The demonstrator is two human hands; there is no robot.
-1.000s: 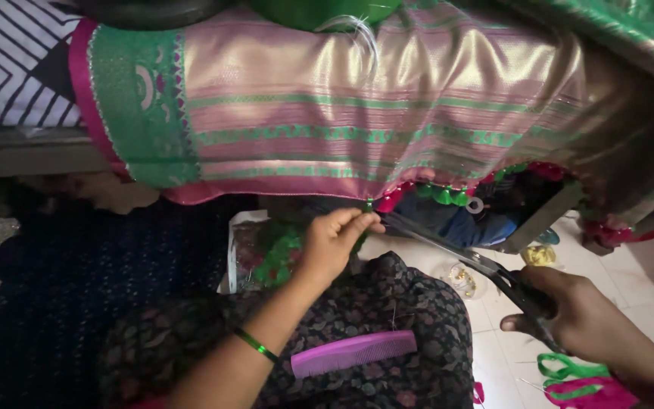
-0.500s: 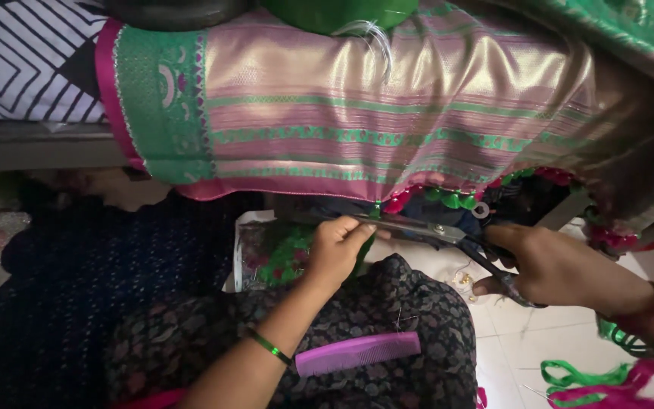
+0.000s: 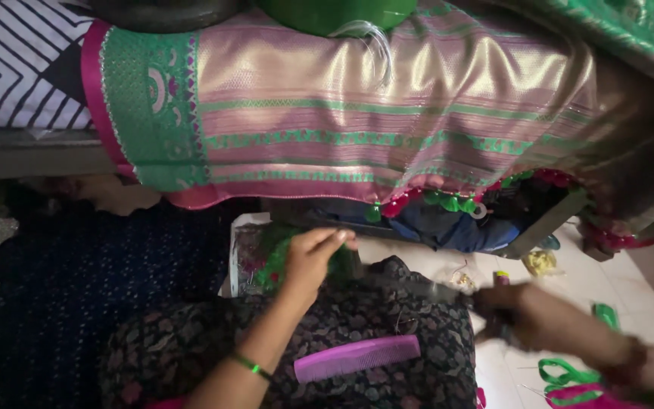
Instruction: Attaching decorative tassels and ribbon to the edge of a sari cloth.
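**Trimming green thread below the sari's tassel edge**

I see a tuft of green thread (image 3: pixel 278 254) near the middle, over my lap, pinched between the fingertips of my left hand (image 3: pixel 313 256). My right hand (image 3: pixel 527 318) is blurred, closed around dark scissors (image 3: pixel 418 286) whose blades point left toward the tuft. I judge this as the cutting step; it calls for holding the thread taut and bringing the blades square across it. A purple comb (image 3: pixel 357 357) lies on my lap, the pink-and-green sari (image 3: pixel 387 113) drapes beyond.
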